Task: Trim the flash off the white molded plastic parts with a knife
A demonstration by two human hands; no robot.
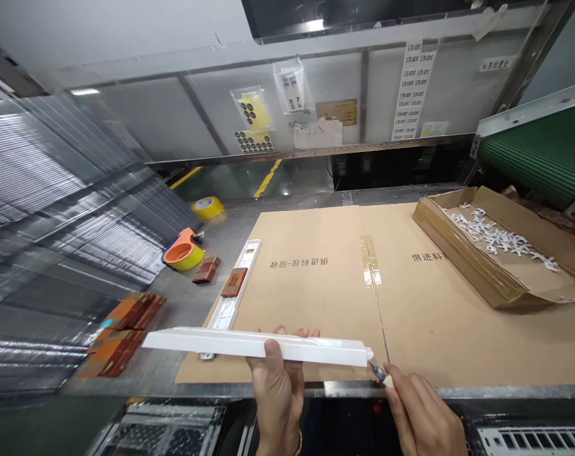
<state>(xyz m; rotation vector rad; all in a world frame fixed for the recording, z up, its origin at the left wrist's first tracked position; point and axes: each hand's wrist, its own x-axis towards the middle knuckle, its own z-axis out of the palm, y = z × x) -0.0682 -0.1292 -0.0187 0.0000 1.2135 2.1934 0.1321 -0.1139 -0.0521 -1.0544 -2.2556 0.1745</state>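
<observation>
Trimming seemed to be under way rather than finished: my left hand (278, 380) had its fingers clamped around the middle of a long white plastic strip (254, 344), held level just above the near edge of the tabletop (230, 218), while my right hand (423, 411) was closed on a small blade (379, 372) whose tip touched the strip's right end. I judged that end was being cleaned up; whether the other end had been done I could not tell. A second white strip (234, 288) lay on the left edge of the cardboard sheet (316, 285), with a reddish-brown block (233, 282) resting on it, so more pieces looked left to handle.

Cardboard covered most of the metal tabletop, two sheets joined by clear tape. To the right sat a shallow carton (496, 253) holding small white offcuts. To the left were tape rolls (185, 253), more brown blocks (121, 332), and stacked clear trays. Labels and bagged stickers hung on the back panel, and a green conveyor (539, 155) ran at far right.
</observation>
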